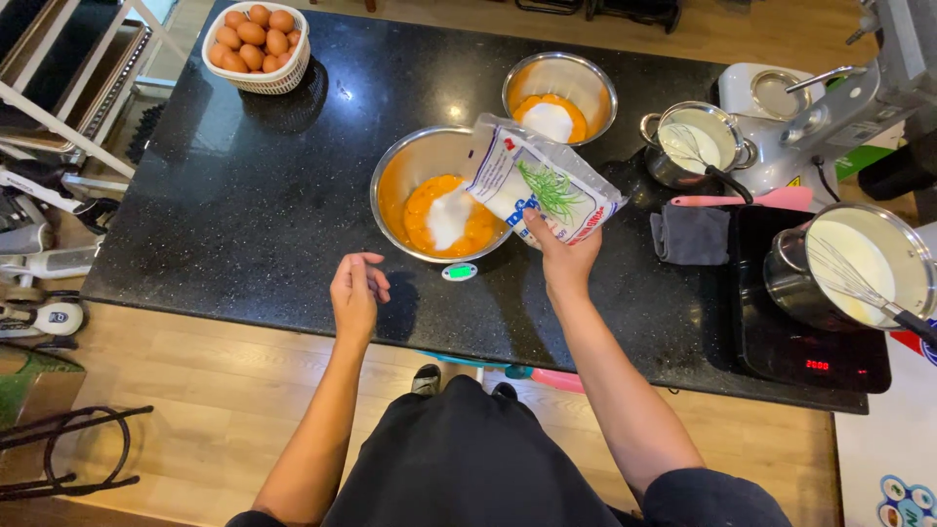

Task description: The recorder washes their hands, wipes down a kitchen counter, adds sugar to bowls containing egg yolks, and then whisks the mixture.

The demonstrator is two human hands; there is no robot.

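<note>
My right hand (564, 256) grips a white plastic bag of sugar (540, 181), tilted over a steel bowl (400, 171). That bowl holds egg yolks (422, 217) with a mound of white sugar (449, 217) on top, and it rests on a small scale whose green display (459, 272) shows at the bowl's near edge. Left of the scale, my left hand (355, 295) hovers over the black counter (244, 215), fingers loosely curled and holding nothing. A second steel bowl (559, 96) of yolks and sugar stands behind.
A white basket of brown eggs (257, 36) sits at the far left. Right of the bowls are a small pot with a whisk (695, 141), a grey cloth (691, 234), a pink spatula (747, 200), a stand mixer (839, 107), and a pot of milk with a whisk (851, 265) on an induction hob (781, 351).
</note>
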